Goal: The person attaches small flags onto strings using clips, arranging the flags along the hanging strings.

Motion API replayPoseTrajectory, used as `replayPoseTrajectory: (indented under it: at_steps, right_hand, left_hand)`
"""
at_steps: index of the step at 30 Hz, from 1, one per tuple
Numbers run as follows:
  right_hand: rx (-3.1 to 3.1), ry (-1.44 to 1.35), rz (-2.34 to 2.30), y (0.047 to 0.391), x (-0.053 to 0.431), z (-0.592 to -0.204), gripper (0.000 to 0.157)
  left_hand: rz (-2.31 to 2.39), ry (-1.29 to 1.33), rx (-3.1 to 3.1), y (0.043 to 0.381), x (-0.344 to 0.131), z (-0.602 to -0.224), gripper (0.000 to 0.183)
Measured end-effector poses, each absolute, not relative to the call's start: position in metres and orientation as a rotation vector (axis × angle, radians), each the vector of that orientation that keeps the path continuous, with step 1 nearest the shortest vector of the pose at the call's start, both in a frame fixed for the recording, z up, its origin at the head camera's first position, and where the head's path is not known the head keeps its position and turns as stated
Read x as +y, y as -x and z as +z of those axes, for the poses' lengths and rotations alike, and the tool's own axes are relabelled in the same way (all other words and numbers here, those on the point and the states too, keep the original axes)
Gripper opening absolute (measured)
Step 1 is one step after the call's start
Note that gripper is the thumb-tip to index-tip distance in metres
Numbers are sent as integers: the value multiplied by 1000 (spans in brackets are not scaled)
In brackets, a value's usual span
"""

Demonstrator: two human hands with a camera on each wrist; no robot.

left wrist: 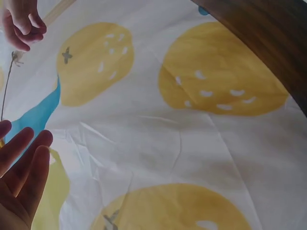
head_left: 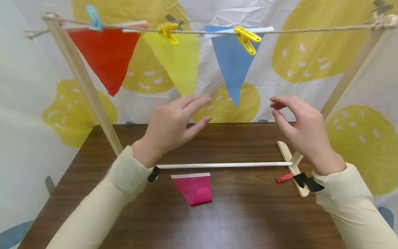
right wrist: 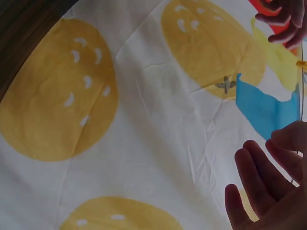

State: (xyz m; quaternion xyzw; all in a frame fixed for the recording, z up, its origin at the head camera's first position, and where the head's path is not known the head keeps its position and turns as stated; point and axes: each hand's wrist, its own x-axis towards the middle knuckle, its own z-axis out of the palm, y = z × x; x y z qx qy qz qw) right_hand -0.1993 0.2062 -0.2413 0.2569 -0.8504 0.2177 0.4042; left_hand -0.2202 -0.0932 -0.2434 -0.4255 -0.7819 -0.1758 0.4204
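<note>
Both hands hang in the air in front of a line of pennants, holding nothing. My left hand [head_left: 174, 126] is below the yellow pennant [head_left: 175, 57], its fingers spread and pointing right. To the right of the blue pennant [head_left: 234, 62] is my right hand [head_left: 303, 129], fingers loosely bent. A yellow clothespin [head_left: 247, 38] clips the blue pennant to the twine [head_left: 311, 30], and another yellow clothespin [head_left: 168, 33] sits at the yellow one. The red pennant [head_left: 105, 52] hangs at the left beside a light blue clothespin [head_left: 94, 18]. On the table lies a pink pennant [head_left: 194, 186], its tip folded over.
Wooden posts [head_left: 82, 77] hold the twine at both sides, joined low down by a white rod [head_left: 224, 165]. A red clothespin [head_left: 284, 177] lies by the right wooden foot [head_left: 284, 152]. Behind the brown table [head_left: 248, 214] hangs a lemon-patterned cloth [head_left: 311, 93].
</note>
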Motion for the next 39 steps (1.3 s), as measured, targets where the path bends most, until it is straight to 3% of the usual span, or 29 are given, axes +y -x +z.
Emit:
replayPoseTrajectory:
  at_steps: [20, 39]
  right_hand:
    - [-2385, -606, 563, 190, 226, -280, 38]
    - [-2416, -518, 747, 180, 220, -330, 33]
  left_hand:
    - [-714, 961, -2173, 209, -103, -327, 36]
    - [-992, 865, -2303, 202, -105, -382, 32]
